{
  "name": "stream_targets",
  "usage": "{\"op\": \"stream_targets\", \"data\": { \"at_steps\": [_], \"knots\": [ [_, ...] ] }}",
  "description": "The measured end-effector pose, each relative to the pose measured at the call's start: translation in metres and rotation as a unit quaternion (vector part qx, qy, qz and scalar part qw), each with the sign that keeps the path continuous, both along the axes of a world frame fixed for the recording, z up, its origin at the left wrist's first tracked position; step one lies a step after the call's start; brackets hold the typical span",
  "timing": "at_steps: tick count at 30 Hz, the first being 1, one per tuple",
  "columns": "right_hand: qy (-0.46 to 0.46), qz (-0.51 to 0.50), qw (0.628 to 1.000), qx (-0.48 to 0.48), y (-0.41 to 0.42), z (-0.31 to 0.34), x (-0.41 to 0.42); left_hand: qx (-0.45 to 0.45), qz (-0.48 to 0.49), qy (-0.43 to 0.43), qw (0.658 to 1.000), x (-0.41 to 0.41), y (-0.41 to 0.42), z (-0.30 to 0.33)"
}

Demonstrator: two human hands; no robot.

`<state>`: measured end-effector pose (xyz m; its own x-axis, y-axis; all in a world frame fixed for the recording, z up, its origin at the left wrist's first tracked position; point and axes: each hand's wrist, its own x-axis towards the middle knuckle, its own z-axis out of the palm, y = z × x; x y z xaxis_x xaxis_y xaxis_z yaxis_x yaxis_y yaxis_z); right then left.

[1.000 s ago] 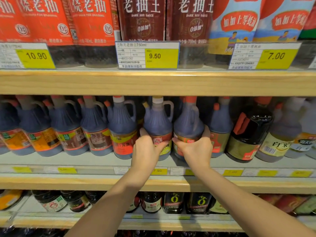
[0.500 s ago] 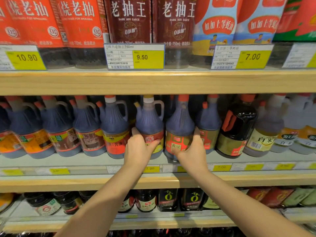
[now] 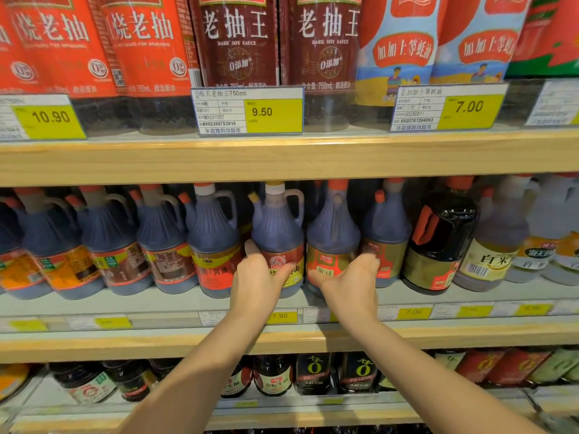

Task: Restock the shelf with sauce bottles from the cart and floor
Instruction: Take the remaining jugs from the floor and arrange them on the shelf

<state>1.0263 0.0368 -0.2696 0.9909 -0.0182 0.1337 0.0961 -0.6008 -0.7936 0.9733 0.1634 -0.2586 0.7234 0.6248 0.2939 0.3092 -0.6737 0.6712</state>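
Observation:
Both my hands reach to the middle shelf. My left hand wraps the base of a dark sauce jug with a yellow cap and red-and-yellow label. My right hand grips the base of the neighbouring dark jug with an orange cap and gold-red label. Both jugs stand upright on the shelf in a row of similar handled jugs. My hands cover the lower part of their labels. No cart or floor is in view.
More handled sauce jugs fill the row to the left, and a black bottle and pale vinegar jugs stand to the right. Tall red and brown soy bottles line the upper shelf behind price tags. Small dark bottles sit below.
The right jug has been turned so its front label faces me. Both hands have stayed at the jug bases, and my view has drifted slightly right and closer.

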Motion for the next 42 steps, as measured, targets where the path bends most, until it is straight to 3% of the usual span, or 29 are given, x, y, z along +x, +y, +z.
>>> {"op": "stream_targets", "data": {
  "at_steps": [5,12,17,21,24,27,30,35,38,42],
  "knots": [
    [-0.016,-0.053,0.996,-0.074,0.005,0.012,0.003,0.003,-0.003,0.001,1.000,0.000,0.001,-0.002],
    [-0.003,0.007,1.000,0.009,-0.011,0.005,0.003,-0.004,-0.001,0.008,1.000,-0.001,0.002,-0.002],
    [-0.017,-0.056,0.997,-0.041,0.009,0.010,-0.004,-0.003,0.003,0.008,1.000,-0.002,0.001,0.000],
    [-0.017,-0.089,0.996,-0.002,0.015,0.020,-0.001,-0.009,0.004,0.002,1.000,-0.003,-0.001,0.000],
    [-0.032,-0.044,0.998,0.037,0.003,0.016,-0.002,-0.016,0.007,-0.001,1.000,-0.004,-0.002,0.001],
    [-0.042,0.001,0.999,0.017,-0.004,0.013,-0.003,-0.017,0.011,-0.003,1.000,-0.005,-0.003,0.001],
    [-0.055,-0.020,0.998,-0.015,0.005,0.013,-0.008,-0.014,0.013,-0.001,1.000,-0.006,-0.004,0.002],
    [-0.050,-0.050,0.997,0.018,0.013,0.021,-0.002,-0.014,0.008,0.003,1.000,-0.007,-0.004,0.002],
    [-0.052,0.018,0.997,0.049,-0.001,0.017,0.004,-0.020,0.011,0.006,1.000,-0.008,-0.002,0.003],
    [-0.069,0.071,0.995,-0.003,-0.009,0.015,0.005,-0.020,0.012,0.006,1.000,-0.008,-0.001,0.002]
  ]
}}
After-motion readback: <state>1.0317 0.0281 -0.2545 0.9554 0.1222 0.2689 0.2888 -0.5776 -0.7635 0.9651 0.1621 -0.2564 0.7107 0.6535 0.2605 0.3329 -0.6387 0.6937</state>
